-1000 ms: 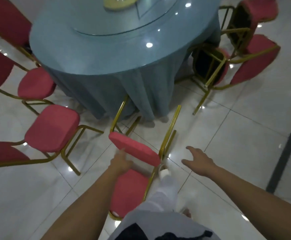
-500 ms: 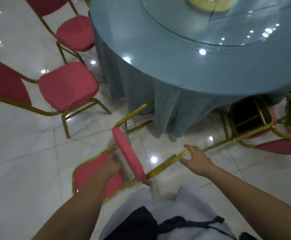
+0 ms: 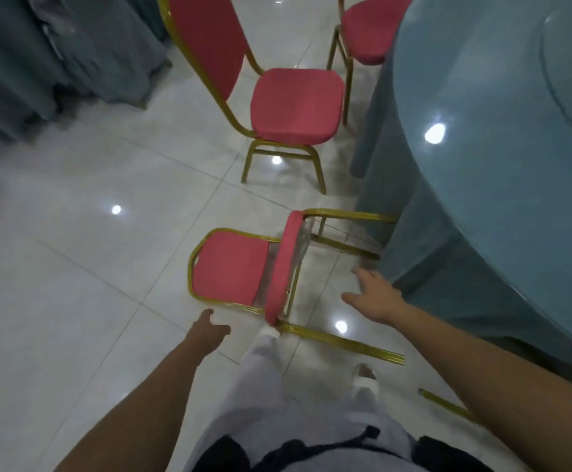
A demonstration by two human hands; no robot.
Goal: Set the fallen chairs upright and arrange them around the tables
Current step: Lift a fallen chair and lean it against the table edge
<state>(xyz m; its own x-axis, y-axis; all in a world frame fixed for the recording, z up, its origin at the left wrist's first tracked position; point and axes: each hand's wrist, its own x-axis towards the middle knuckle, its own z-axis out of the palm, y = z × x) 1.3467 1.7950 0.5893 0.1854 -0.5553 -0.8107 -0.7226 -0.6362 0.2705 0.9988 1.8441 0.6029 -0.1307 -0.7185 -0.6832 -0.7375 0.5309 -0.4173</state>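
A fallen chair point(image 3: 230, 267) with red cushions and a gold frame lies on its back on the white tile floor, its legs pointing toward the round table point(image 3: 502, 137) draped in a blue cloth. My left hand point(image 3: 208, 330) hovers just below the backrest's lower edge, fingers relaxed, holding nothing. Over the floor between the chair's legs, my right hand point(image 3: 373, 294) is spread and empty, close to the tablecloth. An upright red chair point(image 3: 278, 97) stands behind the fallen one, facing the table.
A second upright red chair point(image 3: 363, 32) stands farther back by the table. Grey-blue draped cloth point(image 3: 49, 52) fills the top left. A loose gold chair leg point(image 3: 448, 405) shows at bottom right. My white-trousered legs point(image 3: 271, 376) stand just below the fallen chair. Open tile lies to the left.
The view has swung left around the table. Both hands have come off the fallen chair: the left left the backrest, the right left the gold leg.
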